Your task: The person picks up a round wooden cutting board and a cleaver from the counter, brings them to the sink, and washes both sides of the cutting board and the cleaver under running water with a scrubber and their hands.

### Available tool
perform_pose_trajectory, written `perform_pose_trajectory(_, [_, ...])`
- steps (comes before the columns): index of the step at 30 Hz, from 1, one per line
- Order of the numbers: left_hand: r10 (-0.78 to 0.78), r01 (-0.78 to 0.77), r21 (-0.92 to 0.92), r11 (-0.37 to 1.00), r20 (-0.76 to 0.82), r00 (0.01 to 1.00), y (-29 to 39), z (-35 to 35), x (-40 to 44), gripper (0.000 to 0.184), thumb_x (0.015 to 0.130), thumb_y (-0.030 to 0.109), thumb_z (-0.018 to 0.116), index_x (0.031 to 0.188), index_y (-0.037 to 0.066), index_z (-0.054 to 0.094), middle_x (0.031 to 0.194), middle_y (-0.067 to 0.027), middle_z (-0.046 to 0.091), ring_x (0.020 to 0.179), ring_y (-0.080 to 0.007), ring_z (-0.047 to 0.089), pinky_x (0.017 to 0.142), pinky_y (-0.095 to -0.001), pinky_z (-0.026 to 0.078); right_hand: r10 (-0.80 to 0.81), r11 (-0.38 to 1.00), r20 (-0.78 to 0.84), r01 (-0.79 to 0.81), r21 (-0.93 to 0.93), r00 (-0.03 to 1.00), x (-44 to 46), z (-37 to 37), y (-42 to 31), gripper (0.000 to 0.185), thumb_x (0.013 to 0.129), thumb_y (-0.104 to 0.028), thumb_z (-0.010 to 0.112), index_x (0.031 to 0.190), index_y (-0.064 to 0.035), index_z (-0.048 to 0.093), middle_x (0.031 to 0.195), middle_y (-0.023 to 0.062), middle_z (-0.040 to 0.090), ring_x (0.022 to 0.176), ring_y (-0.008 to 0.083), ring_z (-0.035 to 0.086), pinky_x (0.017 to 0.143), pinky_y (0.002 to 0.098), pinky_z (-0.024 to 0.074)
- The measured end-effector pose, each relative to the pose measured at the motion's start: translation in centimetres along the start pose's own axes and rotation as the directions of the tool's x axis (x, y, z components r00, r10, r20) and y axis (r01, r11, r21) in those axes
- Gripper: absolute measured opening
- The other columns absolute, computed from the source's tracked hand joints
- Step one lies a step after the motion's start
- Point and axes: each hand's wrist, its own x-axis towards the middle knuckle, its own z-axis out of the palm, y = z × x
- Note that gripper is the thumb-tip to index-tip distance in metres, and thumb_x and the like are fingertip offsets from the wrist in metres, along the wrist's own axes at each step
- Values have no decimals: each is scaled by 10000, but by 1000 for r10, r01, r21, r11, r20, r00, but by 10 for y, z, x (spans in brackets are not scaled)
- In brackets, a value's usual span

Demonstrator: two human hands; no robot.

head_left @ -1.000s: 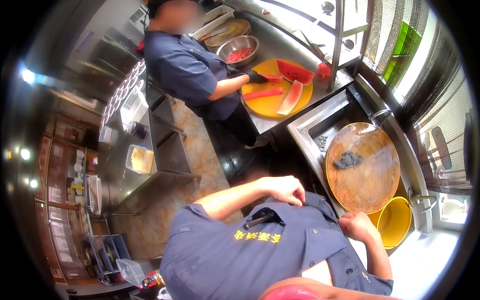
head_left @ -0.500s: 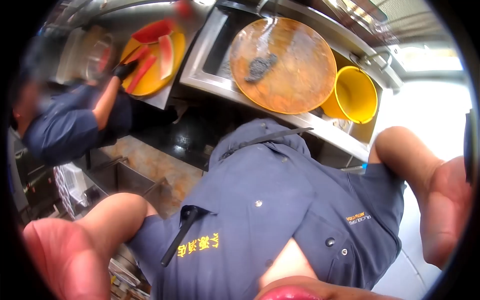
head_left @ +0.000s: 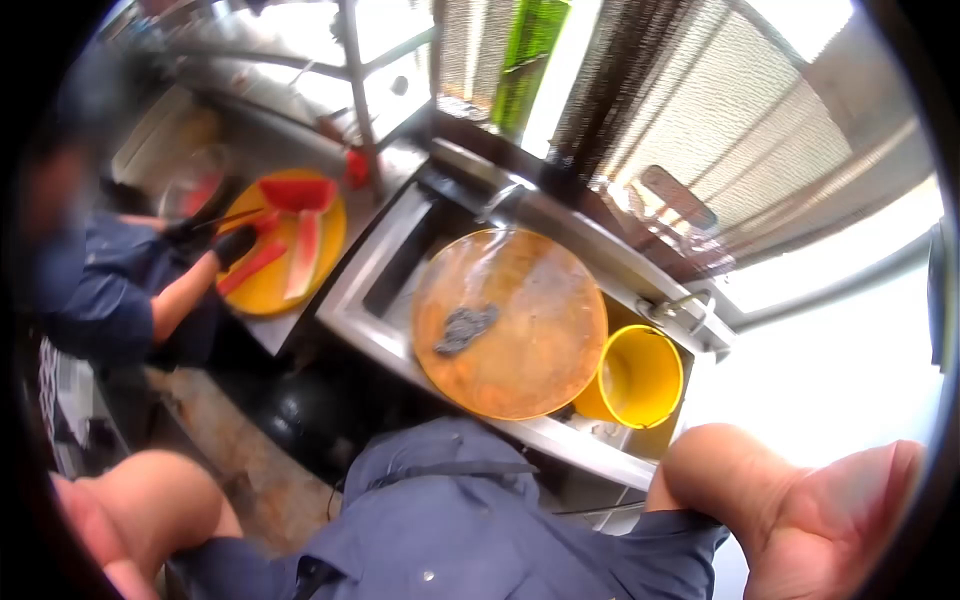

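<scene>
Both of my hands are raised at the sides of the view, close to the camera. The palm of my left hand [head_left: 95, 520] shows partly at the lower left edge; the dark border cuts off its fingers. At the lower right, my right hand [head_left: 840, 510] shows its palm and wrist, with the fingers mostly out of sight. Neither hand touches anything that can be seen. In front of my body a round brown board [head_left: 540, 350] rests over a metal sink [head_left: 375, 335], with a grey scouring pad [head_left: 465, 328] on it. A yellow bucket [head_left: 650, 375] stands right of the board.
At the left, a co-worker in black gloves [head_left: 235, 245] handles a knife over watermelon pieces [head_left: 303, 250] on a yellow round board [head_left: 332, 245]. A faucet [head_left: 685, 300] rises behind the bucket. A metal shelf post [head_left: 358, 90] stands on the counter.
My hands rose from my waist to beside the camera, which they have stayed near. The view tilted and shifted, and lately swung up toward the window. The pad remains on the board.
</scene>
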Motion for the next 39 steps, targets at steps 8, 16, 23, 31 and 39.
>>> perform_pose_trajectory(8, [38, -37, -32, 999, 45, 998, -12, -12, 2, 436, 964, 72, 547, 1390, -1, 603, 1485, -152, 584, 1420, -217, 496, 1243, -378, 370, -86, 994, -127, 78, -73, 988, 7, 7, -25, 439, 907, -311, 741, 1331, -212, 681, 1320, 96, 669, 1209, 309, 615, 1029, 497, 475])
perform_pose_trajectory(16, [77, -83, -34, 996, -155, 985, -20, -24, -2, 512, 889, -35, 471, 1387, -48, 589, 1516, -168, 587, 1465, -248, 496, 1326, -384, 322, -244, 962, -170, 216, -167, 955, 37, -18, -56, 468, 933, -356, 718, 1378, -222, 659, 1379, 98, 644, 1273, 305, 586, 1080, 511, 447])
perform_pose_trajectory(23, [71, -132, -220, 967, -264, 962, -44, 26, -12, 490, 933, 70, 535, 1417, 20, 594, 1560, -160, 555, 1490, -221, 477, 1324, -388, 327, -304, 939, -166, 265, -220, 938, 36, -8, -46, 495, 956, -395, 699, 1419, -230, 640, 1431, 101, 622, 1329, 302, 560, 1125, 523, 423])
perform_pose_trajectory(31, [6, -196, -506, 840, -353, 935, -81, 88, -30, 477, 984, 189, 608, 1452, 98, 600, 1611, -152, 518, 1518, -191, 455, 1322, -392, 331, -297, 936, -183, 248, -249, 937, 30, 9, -7, 527, 982, -440, 676, 1466, -240, 618, 1490, 104, 598, 1393, 297, 531, 1177, 537, 394])
perform_pose_trajectory(39, [-362, -546, -828, 128, -551, 752, -132, 151, -66, 477, 1035, 308, 680, 1487, 176, 605, 1663, -144, 482, 1546, -161, 433, 1320, -396, 336, -136, 986, -412, 83, -145, 901, -13, 71, 132, 560, 1008, -485, 654, 1513, -250, 597, 1549, 106, 573, 1457, 293, 502, 1229, 551, 366])
